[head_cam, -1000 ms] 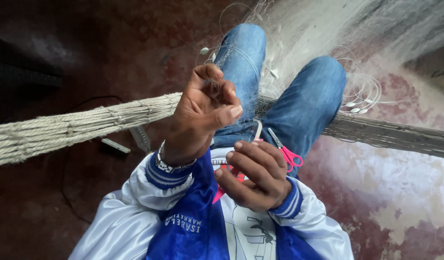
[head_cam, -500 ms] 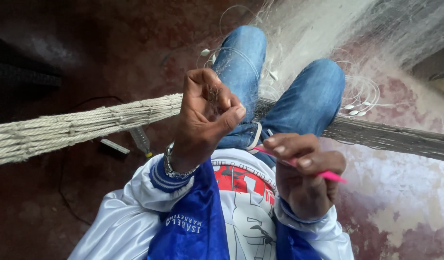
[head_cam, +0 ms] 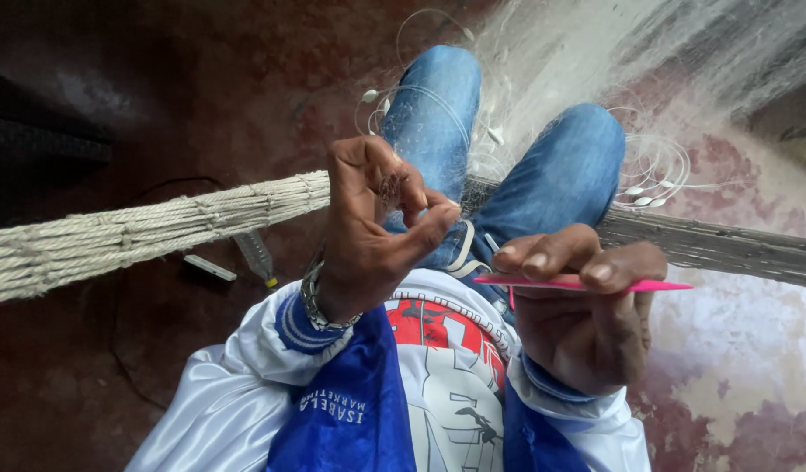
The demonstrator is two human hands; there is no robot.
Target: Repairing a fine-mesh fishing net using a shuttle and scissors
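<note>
Two hands | left (head_cam: 368,227) pinches net twine (head_cam: 391,188) | right (head_cam: 587,306) grips pink needle (head_cam: 587,283), just beside left

Single head-worn view, looking steeply down, close over lap and floor

dark reddish floor (head_cam: 114,105) — blotchy, paler pink at right, dimmer at left.

Beyond your left hand, a small clear bottle (head_cam: 256,256) with a yellow cap lies on the dark red floor (head_cam: 141,105), a pale flat stick (head_cam: 209,267) just beside it. A thin black cable (head_cam: 171,185) curves nearby. Below your right hand, the floor turns patchy white (head_cam: 735,350).
</note>
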